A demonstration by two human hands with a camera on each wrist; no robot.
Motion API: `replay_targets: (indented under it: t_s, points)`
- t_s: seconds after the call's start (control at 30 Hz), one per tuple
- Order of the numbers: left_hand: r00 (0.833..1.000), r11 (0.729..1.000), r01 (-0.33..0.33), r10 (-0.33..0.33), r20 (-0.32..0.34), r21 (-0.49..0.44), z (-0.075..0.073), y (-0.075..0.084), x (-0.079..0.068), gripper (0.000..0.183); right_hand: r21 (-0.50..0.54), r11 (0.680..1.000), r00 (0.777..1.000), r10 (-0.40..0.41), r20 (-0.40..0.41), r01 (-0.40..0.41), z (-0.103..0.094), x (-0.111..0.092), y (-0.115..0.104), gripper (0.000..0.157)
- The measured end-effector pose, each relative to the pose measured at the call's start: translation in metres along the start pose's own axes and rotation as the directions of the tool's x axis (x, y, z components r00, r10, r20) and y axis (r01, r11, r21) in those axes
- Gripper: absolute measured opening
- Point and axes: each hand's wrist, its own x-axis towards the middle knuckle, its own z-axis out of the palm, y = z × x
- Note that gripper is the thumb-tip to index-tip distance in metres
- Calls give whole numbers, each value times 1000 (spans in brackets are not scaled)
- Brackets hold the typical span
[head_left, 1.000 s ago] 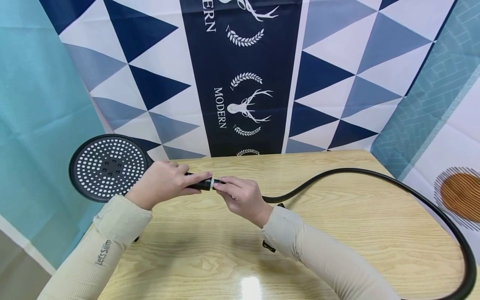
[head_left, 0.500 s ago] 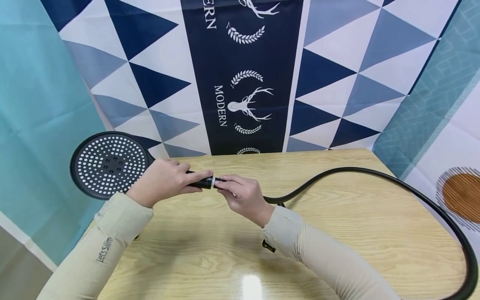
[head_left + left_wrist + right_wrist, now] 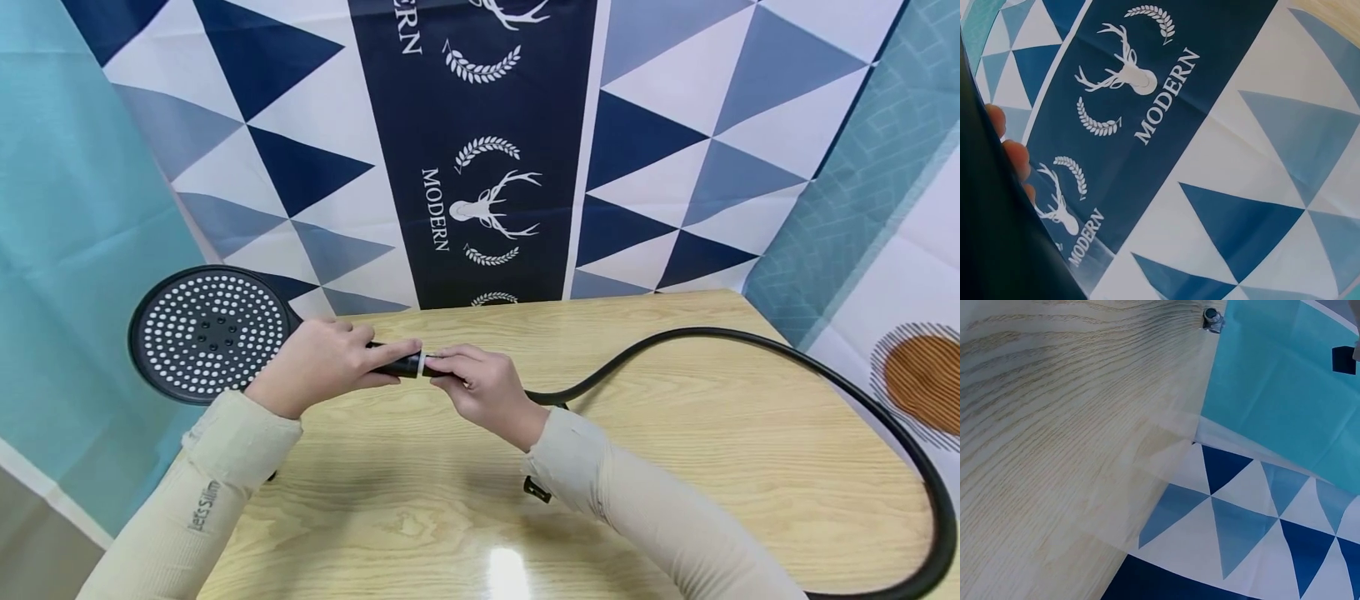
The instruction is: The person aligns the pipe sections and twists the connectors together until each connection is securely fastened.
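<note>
My left hand (image 3: 318, 367) grips the handle of a black shower head (image 3: 213, 333), its round face of pale nozzles turned up at the left. In the left wrist view, dark shower head handle (image 3: 1004, 212) fills the left edge, fingertips (image 3: 1017, 157) curled round it. My right hand (image 3: 480, 387) pinches the end of a black hose (image 3: 716, 333) with thumb and fingers. Hose end and handle meet in line at a white ring (image 3: 422, 365), above the table. In the right wrist view, a small dark piece (image 3: 1344, 360) shows at the right edge.
The hose loops across the wooden table (image 3: 405, 517) and down its right side. A small dark object (image 3: 536, 489) lies by the right sleeve. A small metallic piece (image 3: 1212, 320) rests near the table edge. Patterned cloth (image 3: 502, 125) hangs behind the table.
The right thumb and fingertips have shifted slightly along the hose end, closer to the white ring. The left hand keeps its hold on the handle, and the head view has shifted a little.
</note>
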Motion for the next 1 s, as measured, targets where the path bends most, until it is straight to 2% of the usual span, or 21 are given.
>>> replay_targets:
  t_s: [0.23,0.37,0.53,0.77,1.0]
  points:
    - [1000,1000,-9,9,6,22,-4,2,-1,42,33,998,997,50,58,-52,-3,1,-3,23]
    - [1000,1000,5,-5,7,23,-4,1,-2,43,-27,996,995,86,57,-85,-2,1,-7,25]
    - [999,1000,28,-28,17,9,1,-1,-4,44,-154,982,994,107,-14,-108,5,-6,-12,29]
    - [998,999,52,-52,32,1,2,-1,-1,48,-209,969,983,102,-150,-132,15,-8,-13,29]
    - [997,997,70,-70,25,-13,0,-1,5,48,-280,952,981,79,-176,-127,13,-3,-12,25]
